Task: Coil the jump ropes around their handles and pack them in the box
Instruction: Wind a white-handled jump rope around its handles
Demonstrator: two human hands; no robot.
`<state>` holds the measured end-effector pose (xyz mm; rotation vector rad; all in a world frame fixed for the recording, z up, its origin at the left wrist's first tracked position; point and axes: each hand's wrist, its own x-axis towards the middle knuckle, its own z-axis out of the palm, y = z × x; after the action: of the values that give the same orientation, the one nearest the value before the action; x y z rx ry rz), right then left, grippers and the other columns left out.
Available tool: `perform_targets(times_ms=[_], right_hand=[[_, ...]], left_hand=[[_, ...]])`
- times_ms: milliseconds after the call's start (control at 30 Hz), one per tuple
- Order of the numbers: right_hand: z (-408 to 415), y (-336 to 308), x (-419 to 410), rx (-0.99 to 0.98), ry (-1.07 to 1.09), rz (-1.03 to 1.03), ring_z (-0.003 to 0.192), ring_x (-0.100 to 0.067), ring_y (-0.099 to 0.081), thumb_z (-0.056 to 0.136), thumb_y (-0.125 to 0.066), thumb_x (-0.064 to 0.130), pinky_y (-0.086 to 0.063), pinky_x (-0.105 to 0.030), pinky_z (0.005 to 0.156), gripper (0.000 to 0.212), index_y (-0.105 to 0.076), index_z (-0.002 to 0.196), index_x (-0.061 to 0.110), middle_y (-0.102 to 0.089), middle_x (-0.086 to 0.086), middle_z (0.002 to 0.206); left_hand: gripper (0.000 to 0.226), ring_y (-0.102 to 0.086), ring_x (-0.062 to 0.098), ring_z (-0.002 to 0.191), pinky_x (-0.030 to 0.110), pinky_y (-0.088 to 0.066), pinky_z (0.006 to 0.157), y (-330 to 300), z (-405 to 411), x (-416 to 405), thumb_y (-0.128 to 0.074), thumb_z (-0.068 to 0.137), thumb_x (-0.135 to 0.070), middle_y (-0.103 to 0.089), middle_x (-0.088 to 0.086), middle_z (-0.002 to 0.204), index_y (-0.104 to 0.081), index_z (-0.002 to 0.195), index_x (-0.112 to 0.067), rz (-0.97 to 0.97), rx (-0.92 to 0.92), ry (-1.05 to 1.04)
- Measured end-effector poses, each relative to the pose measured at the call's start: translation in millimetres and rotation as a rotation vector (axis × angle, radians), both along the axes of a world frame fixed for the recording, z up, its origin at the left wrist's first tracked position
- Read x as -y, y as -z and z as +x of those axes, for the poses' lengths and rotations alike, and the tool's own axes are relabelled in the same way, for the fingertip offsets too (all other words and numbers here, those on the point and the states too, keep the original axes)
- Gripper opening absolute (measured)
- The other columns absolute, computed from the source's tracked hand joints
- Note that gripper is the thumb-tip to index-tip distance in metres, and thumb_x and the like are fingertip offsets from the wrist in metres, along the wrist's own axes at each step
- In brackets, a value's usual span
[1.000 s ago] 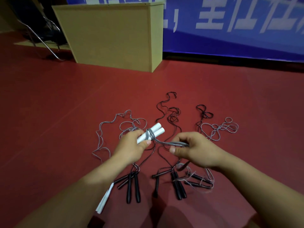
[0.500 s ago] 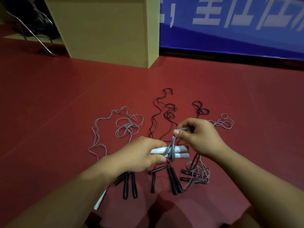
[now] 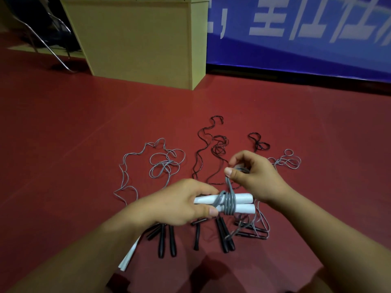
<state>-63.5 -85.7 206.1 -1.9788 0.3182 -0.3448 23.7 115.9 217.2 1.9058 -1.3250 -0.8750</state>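
My left hand (image 3: 179,203) grips two white handles (image 3: 243,203) held side by side, pointing right. Several turns of grey rope (image 3: 229,203) are wound round their middle. My right hand (image 3: 254,176) pinches the free grey rope just above the handles, its strand running down to the coil. On the floor below lie several black handles (image 3: 167,240) with loose black ropes (image 3: 218,144) and grey ropes (image 3: 160,166) spread beyond them. The tan box (image 3: 143,39) stands at the back, beyond the ropes.
The floor is red (image 3: 63,144). A blue banner with white letters (image 3: 296,28) runs along the back right. Metal chair legs (image 3: 42,43) stand at the back left. Another white handle (image 3: 129,256) lies partly under my left forearm.
The white handles turned from pointing up-right to level. My right hand carried the rope from the right side up and over the handles, and more grey turns now wrap them.
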Motion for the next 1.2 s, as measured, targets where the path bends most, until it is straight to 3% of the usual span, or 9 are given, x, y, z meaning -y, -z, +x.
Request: perform_targets(times_ms=[133,233,300,367,500,667,833,1033,1200], right_hand=[[-5,-6,-1,-0.033,-0.140,0.258,0.057,-0.010,-0.051,0.076,-0.079,0.010,-0.043,-0.021,0.051,0.024,-0.057,0.083,0.005,-0.060,0.000,0.072],[-6,-13,-7,-0.088,-0.183,0.256,0.049,-0.005,-0.045,0.069,-0.060,0.010,-0.037,-0.017,0.047,0.005,-0.060,0.074,0.012,-0.056,0.010,0.055],[-5,-9,-12,-0.142,-0.140,0.223,0.048,-0.010,-0.041,0.080,-0.059,0.011,-0.034,-0.023,0.048,0.014,-0.060,0.067,0.017,-0.051,0.007,0.053],[-2,-8,-15,-0.191,-0.123,0.355,0.048,-0.013,-0.041,0.097,-0.053,0.014,-0.033,-0.028,0.051,0.028,-0.054,0.068,0.013,-0.050,0.000,0.057],[2,-9,-16,-0.233,-0.108,0.576,0.049,-0.014,-0.042,0.100,-0.049,0.025,-0.034,-0.028,0.054,0.027,-0.050,0.075,0.014,-0.052,-0.002,0.057],[0,-6,-10,-0.230,-0.082,0.431,0.052,-0.012,-0.039,0.099,-0.051,0.029,-0.033,-0.027,0.057,0.026,-0.051,0.078,0.014,-0.048,-0.001,0.058],[-2,-7,-11,-0.208,-0.119,0.416,0.048,-0.008,-0.041,0.092,-0.063,0.011,-0.032,-0.019,0.046,0.008,-0.056,0.092,0.007,-0.051,0.003,0.057],[-4,-7,-8,-0.193,-0.039,0.207,0.053,-0.018,-0.044,0.086,-0.072,0.020,-0.037,-0.026,0.046,0.022,-0.059,0.078,0.004,-0.048,-0.004,0.057],[-6,-12,-15,-0.199,-0.076,-0.036,0.049,-0.006,-0.035,0.090,-0.065,0.034,-0.032,-0.018,0.049,0.032,-0.058,0.066,0.015,-0.043,0.010,0.053]], left_hand=[[0.012,-0.052,0.010,0.052,0.020,-0.043,0.049,-8,-2,-3,-0.066,0.093,-0.020,-0.068,0.001,0.080,-0.067,0.103,-0.015,-0.130,-0.246,-0.038],[0.009,-0.053,0.009,0.050,0.020,-0.041,0.044,-10,0,-4,-0.064,0.091,-0.024,-0.071,-0.002,0.079,-0.066,0.100,-0.022,-0.219,-0.322,-0.141],[0.007,-0.051,0.007,0.048,0.019,-0.039,0.043,-10,1,-2,-0.062,0.095,-0.017,-0.070,-0.005,0.072,-0.063,0.098,-0.011,-0.282,-0.363,-0.211],[0.013,-0.049,0.007,0.047,0.018,-0.038,0.041,-10,2,-1,-0.062,0.091,-0.018,-0.070,-0.003,0.076,-0.062,0.098,-0.007,-0.345,-0.421,-0.309],[0.010,-0.048,0.009,0.046,0.019,-0.037,0.040,-8,5,2,-0.059,0.094,-0.013,-0.071,0.002,0.079,-0.064,0.102,-0.011,-0.388,-0.446,-0.485],[0.011,-0.047,0.010,0.047,0.019,-0.035,0.040,-6,13,1,-0.058,0.096,-0.017,-0.072,0.001,0.080,-0.067,0.101,-0.013,-0.392,-0.486,-0.676],[0.012,-0.047,0.009,0.049,0.020,-0.035,0.042,0,19,1,-0.059,0.096,-0.021,-0.073,0.002,0.083,-0.069,0.095,-0.013,-0.364,-0.428,-0.748],[0.010,-0.047,0.009,0.047,0.021,-0.035,0.042,4,23,0,-0.062,0.095,-0.020,-0.074,0.002,0.081,-0.071,0.096,-0.015,-0.324,-0.396,-0.807],[0.011,-0.045,0.009,0.044,0.019,-0.032,0.039,14,29,-1,-0.063,0.094,-0.018,-0.072,-0.001,0.068,-0.069,0.097,-0.009,-0.175,-0.356,-0.889]])
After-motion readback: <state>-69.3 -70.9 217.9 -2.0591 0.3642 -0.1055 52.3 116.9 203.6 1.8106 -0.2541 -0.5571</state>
